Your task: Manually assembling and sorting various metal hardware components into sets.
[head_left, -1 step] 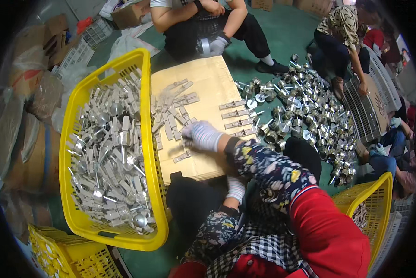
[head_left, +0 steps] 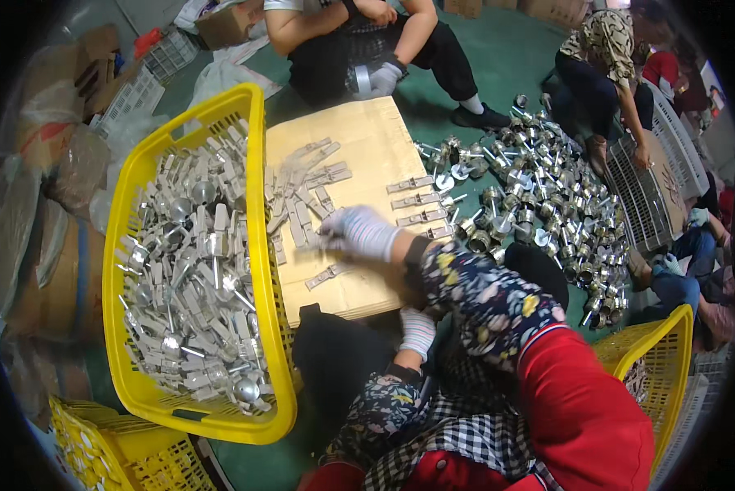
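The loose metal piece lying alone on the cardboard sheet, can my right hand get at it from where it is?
Probably yes. The right hand rests on the cardboard sheet just above the lone metal piece, and only bare cardboard lies between them; nothing covers the piece.

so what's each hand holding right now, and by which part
Cannot tell for either: the right hand rests among flat metal pieces on the cardboard sheet; the left hand hangs below its edge.

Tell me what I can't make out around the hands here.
- Right hand: head view, the glove's back covers its fingers, so any grip on a metal latch piece is unclear.
- Left hand: palm hidden by the forearms.
- Yellow crate: bottom buried under parts.
- Second yellow crate: contents blocked by the red sleeve.
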`<move>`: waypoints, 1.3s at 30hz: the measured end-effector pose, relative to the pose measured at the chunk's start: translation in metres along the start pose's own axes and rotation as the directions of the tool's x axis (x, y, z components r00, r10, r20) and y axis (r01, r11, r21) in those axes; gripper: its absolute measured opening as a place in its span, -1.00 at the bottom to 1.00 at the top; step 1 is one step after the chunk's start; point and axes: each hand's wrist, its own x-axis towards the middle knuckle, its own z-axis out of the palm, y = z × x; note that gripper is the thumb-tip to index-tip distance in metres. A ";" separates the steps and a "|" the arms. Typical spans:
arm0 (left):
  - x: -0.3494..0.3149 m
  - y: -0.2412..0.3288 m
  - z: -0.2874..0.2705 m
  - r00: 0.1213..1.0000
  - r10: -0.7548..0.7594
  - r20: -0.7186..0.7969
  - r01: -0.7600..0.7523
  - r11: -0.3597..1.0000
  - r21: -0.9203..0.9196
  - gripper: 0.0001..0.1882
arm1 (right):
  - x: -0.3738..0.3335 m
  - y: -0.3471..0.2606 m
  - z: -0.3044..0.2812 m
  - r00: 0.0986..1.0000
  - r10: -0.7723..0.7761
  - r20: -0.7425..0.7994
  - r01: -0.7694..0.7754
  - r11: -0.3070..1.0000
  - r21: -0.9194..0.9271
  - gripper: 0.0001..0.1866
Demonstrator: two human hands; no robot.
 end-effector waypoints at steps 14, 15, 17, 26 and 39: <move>0.014 0.077 -0.013 0.766 -0.602 0.227 0.635 0.653 -0.412 -0.73 | -0.025 0.200 -0.067 0.820 0.533 -0.208 -0.333 0.740 0.584 -0.69; 0.014 0.077 -0.013 0.760 -0.609 0.225 0.642 0.653 -0.401 -0.73 | -0.023 0.200 -0.066 0.839 0.504 -0.207 -0.325 0.768 0.553 -0.69; 0.014 0.078 -0.013 0.748 -0.630 0.208 0.655 0.653 -0.380 -0.81 | -0.022 0.198 -0.065 0.842 0.508 -0.180 -0.336 0.756 0.561 -0.69; 0.012 0.076 -0.015 0.763 -0.625 0.165 0.644 0.714 -0.273 -0.68 | -0.023 0.181 -0.068 0.812 0.576 -0.095 -0.408 0.676 0.614 -0.79; 0.007 0.072 -0.014 0.772 -0.610 0.178 0.634 0.724 -0.272 -0.69 | -0.019 0.179 -0.068 0.779 0.610 -0.147 -0.524 0.761 0.384 -0.64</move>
